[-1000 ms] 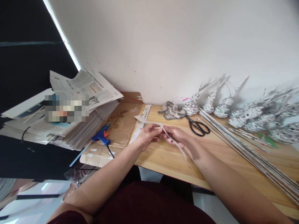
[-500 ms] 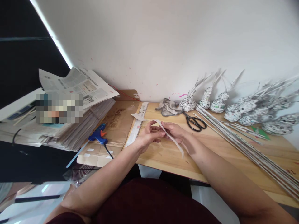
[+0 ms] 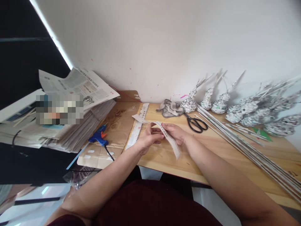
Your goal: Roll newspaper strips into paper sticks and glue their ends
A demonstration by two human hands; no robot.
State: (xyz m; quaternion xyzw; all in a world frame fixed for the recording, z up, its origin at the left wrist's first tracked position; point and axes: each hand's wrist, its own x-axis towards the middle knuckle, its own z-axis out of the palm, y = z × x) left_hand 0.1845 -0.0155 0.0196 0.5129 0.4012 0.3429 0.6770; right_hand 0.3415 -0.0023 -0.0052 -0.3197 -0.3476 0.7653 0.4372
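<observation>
A long newspaper strip [image 3: 171, 142] arches between my two hands above the wooden table [image 3: 162, 161]. My right hand [image 3: 174, 131] pinches it between thumb and fingers, and its near end curls down toward me with printed characters facing up. My left hand [image 3: 151, 137] has its fingers bent around the strip's middle; the fingertips are partly hidden. The far end of the strip sticks out to the left, over a flat stack of paper strips [image 3: 134, 138] lying on the table.
Black-handled scissors [image 3: 197, 124] lie beside a grey cloth [image 3: 170, 108]. Woven paper gourd shapes [image 3: 221, 103] line the wall, with long rolled paper sticks [image 3: 244, 153] at right. A blue glue gun [image 3: 98, 138] rests on cardboard [image 3: 119, 125] near piled newspapers [image 3: 77, 135].
The newspaper strip has turned in my hands, so its near part now shows its broad printed face instead of its narrow edge. My hands have stayed almost in place.
</observation>
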